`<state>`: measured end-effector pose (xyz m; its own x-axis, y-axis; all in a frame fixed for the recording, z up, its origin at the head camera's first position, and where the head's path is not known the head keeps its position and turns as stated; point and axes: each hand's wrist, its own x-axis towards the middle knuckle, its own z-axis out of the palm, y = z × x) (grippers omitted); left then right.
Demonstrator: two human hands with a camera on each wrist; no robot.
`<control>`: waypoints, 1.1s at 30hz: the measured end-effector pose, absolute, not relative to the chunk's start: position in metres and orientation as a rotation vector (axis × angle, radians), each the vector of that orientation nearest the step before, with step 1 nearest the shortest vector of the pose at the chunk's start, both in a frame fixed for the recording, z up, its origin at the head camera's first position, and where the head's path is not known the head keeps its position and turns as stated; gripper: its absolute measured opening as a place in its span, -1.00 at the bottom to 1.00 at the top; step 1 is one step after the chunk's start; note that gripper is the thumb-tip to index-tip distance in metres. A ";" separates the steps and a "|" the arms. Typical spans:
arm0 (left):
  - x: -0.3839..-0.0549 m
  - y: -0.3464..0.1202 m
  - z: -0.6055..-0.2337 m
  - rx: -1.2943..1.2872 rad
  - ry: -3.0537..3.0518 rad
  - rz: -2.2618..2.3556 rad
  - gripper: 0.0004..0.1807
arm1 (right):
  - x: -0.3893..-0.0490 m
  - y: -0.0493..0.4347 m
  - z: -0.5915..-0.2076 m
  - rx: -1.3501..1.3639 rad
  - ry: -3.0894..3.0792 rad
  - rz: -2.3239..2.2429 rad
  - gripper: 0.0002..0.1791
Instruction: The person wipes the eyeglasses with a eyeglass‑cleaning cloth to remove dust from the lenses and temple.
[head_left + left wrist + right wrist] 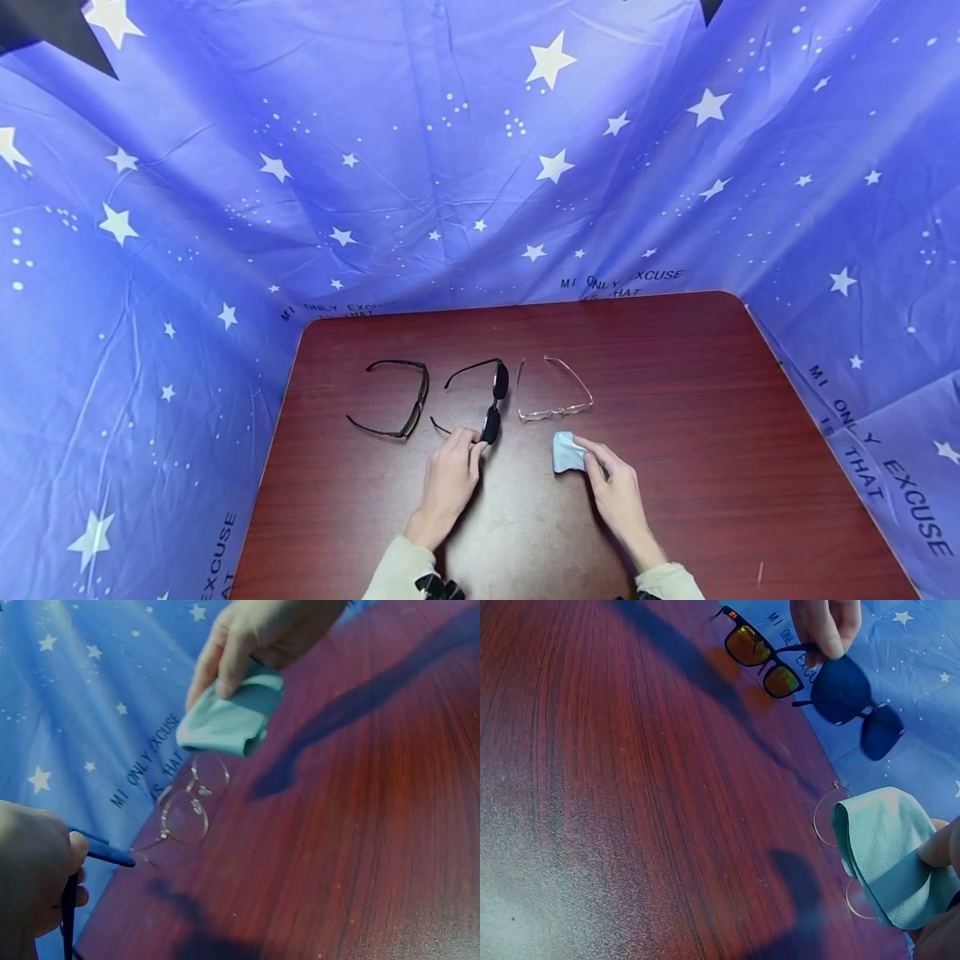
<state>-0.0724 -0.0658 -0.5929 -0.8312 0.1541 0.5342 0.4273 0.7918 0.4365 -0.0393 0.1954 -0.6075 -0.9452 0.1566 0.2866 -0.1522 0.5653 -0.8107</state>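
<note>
My left hand (447,479) pinches a pair of black sunglasses (491,425) by one temple near the hinge. In the right wrist view the dark round lenses of these sunglasses (841,690) hang below the left fingers, held up over the table. A folded light-blue cloth (566,452) is gripped between thumb and fingers of my right hand (618,493). The left wrist view shows the cloth (229,720) raised off the tabletop, its shadow falling beside it. Thin-rimmed clear glasses (555,412) lie just beyond the cloth, temples pointing away from me.
Black-framed glasses (417,408) lie unfolded on the left; in the right wrist view the lenses of these glasses (748,646) look orange. The reddish-brown wooden table (720,467) has rounded far corners. A blue star-patterned curtain (450,192) surrounds its back and sides.
</note>
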 end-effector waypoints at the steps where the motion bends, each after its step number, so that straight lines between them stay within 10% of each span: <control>1: -0.074 -0.065 -0.595 -0.430 -2.501 -0.730 -0.83 | -0.039 0.195 -0.607 -0.008 -2.477 1.330 -0.70; 33: -0.104 -0.030 -0.599 -0.540 -2.569 -0.361 -0.63 | -0.034 0.196 -0.609 -0.042 -2.431 1.391 -0.66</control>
